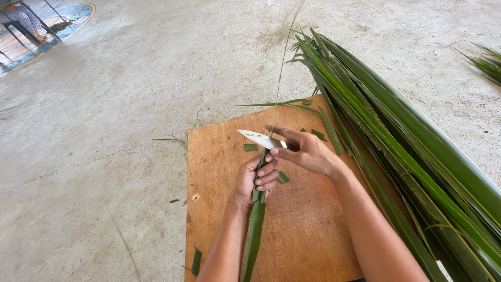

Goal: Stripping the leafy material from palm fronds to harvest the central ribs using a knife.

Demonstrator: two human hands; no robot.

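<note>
The left hand [255, 180] has its grip closed around a long green leaf [255, 230], which runs down from the fist toward the person. Just above it, the right hand [305, 151] grips a knife [261, 139], its blade pointing left over a wooden board [308, 230]. A pile of leaves [417, 156] lies to the right.

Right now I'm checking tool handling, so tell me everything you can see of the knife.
The knife has a short, pale, shiny metal blade with a pointed tip aimed left, lying roughly level above the wooden board. Its handle is hidden inside the right hand. The blade meets the top of the green leaf strip gripped by the left hand.
</note>
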